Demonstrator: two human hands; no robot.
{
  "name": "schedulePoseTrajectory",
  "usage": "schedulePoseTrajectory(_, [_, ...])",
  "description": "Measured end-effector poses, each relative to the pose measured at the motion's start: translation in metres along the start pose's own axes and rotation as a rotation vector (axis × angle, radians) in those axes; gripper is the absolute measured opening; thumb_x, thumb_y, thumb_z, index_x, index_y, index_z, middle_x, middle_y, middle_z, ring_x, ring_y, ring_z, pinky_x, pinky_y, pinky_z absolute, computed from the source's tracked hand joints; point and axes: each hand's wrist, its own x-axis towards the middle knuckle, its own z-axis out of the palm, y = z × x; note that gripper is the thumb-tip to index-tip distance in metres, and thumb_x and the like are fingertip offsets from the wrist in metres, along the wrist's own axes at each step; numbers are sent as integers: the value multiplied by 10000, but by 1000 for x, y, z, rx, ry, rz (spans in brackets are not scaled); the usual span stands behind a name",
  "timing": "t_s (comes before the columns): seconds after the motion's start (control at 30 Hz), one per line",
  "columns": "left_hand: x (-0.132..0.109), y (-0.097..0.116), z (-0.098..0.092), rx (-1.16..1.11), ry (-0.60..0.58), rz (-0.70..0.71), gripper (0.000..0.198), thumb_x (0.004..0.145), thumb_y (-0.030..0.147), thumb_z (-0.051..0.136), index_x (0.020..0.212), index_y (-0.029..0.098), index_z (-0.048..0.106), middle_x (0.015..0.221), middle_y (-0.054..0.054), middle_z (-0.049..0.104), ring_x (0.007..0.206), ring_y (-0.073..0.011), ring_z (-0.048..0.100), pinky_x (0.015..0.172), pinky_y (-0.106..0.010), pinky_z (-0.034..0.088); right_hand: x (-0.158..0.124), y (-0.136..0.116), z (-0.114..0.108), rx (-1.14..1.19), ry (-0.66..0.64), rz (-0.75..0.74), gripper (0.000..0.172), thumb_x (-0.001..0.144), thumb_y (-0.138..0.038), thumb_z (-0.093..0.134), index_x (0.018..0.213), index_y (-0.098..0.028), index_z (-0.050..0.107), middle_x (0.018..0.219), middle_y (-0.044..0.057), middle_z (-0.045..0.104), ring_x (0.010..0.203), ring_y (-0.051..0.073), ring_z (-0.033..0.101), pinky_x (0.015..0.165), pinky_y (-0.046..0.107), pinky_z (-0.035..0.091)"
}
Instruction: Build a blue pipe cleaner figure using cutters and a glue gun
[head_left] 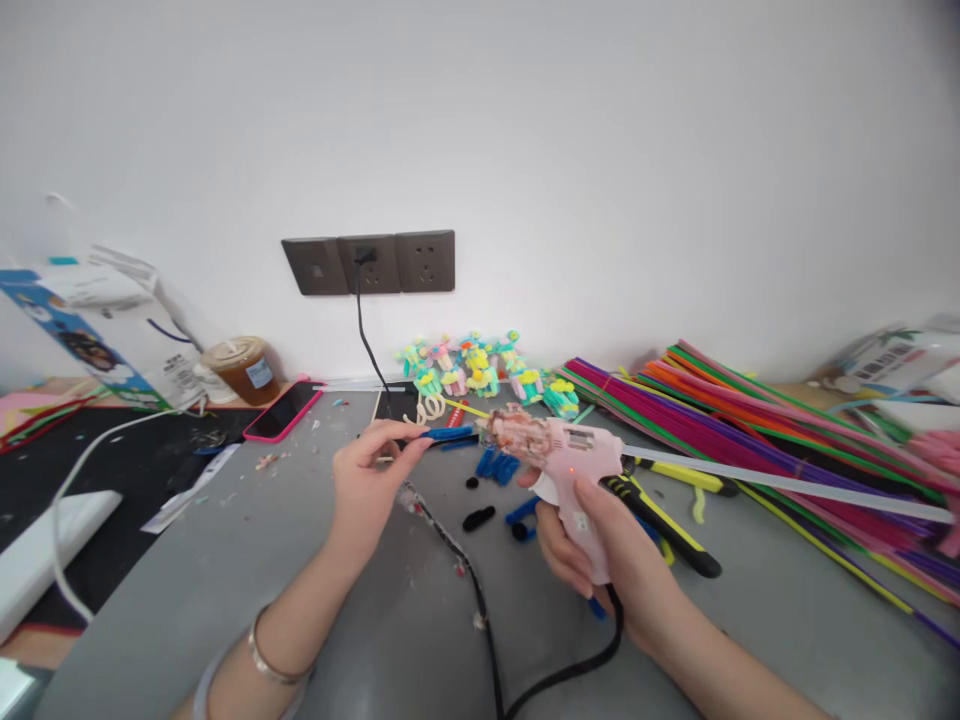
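In the head view, a pink glue gun is gripped by the right hand, fingers wrapped around its handle, above the grey table. A short blue pipe cleaner piece is pinched by the left hand, its end touching the gun's nozzle. Further blue pieces are seen just below, and a pile of coloured pipe cleaners is lying to the right.

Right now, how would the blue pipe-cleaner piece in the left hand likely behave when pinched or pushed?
Probably very light: the left hand holds the blue pipe-cleaner piece level by a fingertip pinch at one end. It juts out straight toward the glue gun, so it is likely stiff enough not to droop. Its fuzzy look suggests it would not slip or roll.
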Motion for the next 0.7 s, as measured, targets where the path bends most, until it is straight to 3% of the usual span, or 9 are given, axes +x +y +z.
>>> schedulePoseTrajectory(0.3, [-3, 2, 2, 33, -118, 159, 35, 792, 184, 761, 783, 204, 789, 698, -24, 730, 635, -139, 608, 560, -240, 487, -2, 3, 1, -15, -140, 43, 505, 876, -660, 557, 966, -165, 600, 430, -105, 373, 292, 49, 254, 323, 182, 188])
schedulePoseTrajectory(0.7, [-4, -1, 3, 29, -127, 246, 112, 794, 119, 747, 811, 221, 789, 679, -8, 713, 653, -139, 602, 581, -237, 478, -2, 9, -2, 18, -201, 11, 421, 918, -589, 549, 890, -169, 574, 442, -106, 377, 297, 43, 268, 316, 164, 198])
